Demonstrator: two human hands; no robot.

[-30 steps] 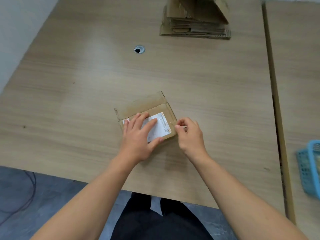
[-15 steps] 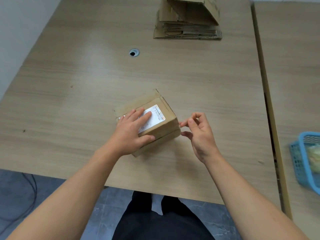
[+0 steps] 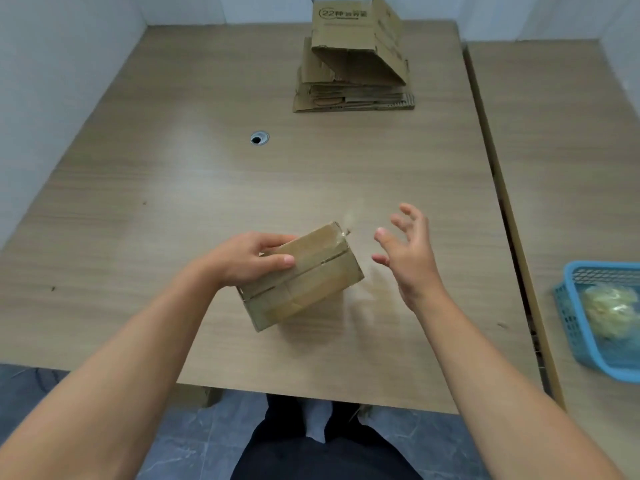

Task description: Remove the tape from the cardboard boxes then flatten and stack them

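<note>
A small brown cardboard box (image 3: pixel 308 277) is held tilted just above the wooden table (image 3: pixel 173 209), near its front edge. Clear tape runs along its seam and a loose shred of tape sticks up at its far corner. My left hand (image 3: pixel 247 259) grips the box's left end, thumb on top. My right hand (image 3: pixel 410 256) hovers a little to the right of the box with fingers spread, holding nothing. At the far end of the table lies a stack of flattened boxes (image 3: pixel 353 93) with a partly collapsed printed box (image 3: pixel 356 36) leaning on top.
A blue plastic basket (image 3: pixel 588 327) holding crumpled tape sits on the adjoining table at the right. A round cable hole (image 3: pixel 259 137) is in the tabletop, left of centre. White walls stand at the left and back. The table's front edge is close to my legs.
My left hand has lifted and turned the box over, so the white label no longer shows. My right hand has come off the box's right edge and spread its fingers.
</note>
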